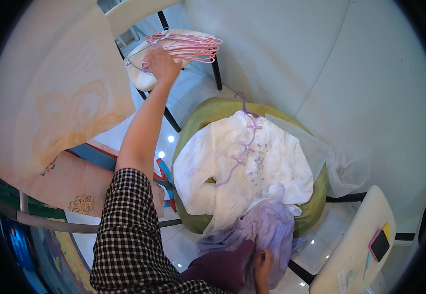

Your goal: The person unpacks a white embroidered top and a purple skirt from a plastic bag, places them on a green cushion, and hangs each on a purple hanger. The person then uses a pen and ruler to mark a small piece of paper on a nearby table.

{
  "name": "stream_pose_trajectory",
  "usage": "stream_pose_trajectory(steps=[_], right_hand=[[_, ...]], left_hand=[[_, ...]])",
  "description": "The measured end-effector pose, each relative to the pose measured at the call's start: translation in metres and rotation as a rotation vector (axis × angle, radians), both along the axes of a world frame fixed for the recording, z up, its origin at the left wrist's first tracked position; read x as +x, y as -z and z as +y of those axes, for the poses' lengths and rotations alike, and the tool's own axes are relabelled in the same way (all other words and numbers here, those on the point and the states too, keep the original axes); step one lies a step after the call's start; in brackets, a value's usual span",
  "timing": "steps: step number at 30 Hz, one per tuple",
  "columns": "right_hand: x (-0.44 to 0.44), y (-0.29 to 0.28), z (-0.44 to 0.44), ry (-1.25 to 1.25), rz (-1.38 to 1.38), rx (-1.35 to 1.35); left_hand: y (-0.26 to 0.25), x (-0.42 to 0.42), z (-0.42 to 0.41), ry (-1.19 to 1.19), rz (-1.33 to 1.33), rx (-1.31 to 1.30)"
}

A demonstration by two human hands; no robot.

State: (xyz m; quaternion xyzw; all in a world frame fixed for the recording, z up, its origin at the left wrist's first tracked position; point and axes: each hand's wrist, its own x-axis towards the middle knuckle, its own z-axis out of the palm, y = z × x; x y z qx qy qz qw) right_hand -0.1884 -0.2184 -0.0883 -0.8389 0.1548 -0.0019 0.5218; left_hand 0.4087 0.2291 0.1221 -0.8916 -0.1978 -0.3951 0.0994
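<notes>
At the far chair, my left hand reaches over a bundle of pink wire hangers and touches them. A purple-grey hanger lies at the same spot; the hand's fingertips are partly hidden. Low in the view, my right hand has curled fingers against the lilac garment, beside a dark maroon cloth. Whether it pinches the fabric is unclear. In front of me a white long-sleeved blouse with lilac trim lies spread out, a purple hanger in its collar.
The blouse rests on a green beanbag, with a clear plastic bag at its right. A cream chair seat holds the hangers. A phone lies on another chair. Patterned sheer fabric hangs at left, near a metal rail.
</notes>
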Motion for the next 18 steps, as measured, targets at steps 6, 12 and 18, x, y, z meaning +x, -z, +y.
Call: stream_pose_trajectory(steps=[6,12,18], right_hand=[[-0.004,0.007,-0.001,-0.07,0.056,-0.122],[-0.006,0.007,0.002,-0.093,0.141,-0.065],[-0.009,0.009,-0.002,-0.165,0.13,-0.086]], left_hand=[[-0.007,0.021,0.063,-0.018,0.32,-0.208],[0.013,0.027,0.095,0.058,0.317,-0.037],[0.001,0.033,0.107,-0.003,0.003,-0.388]])
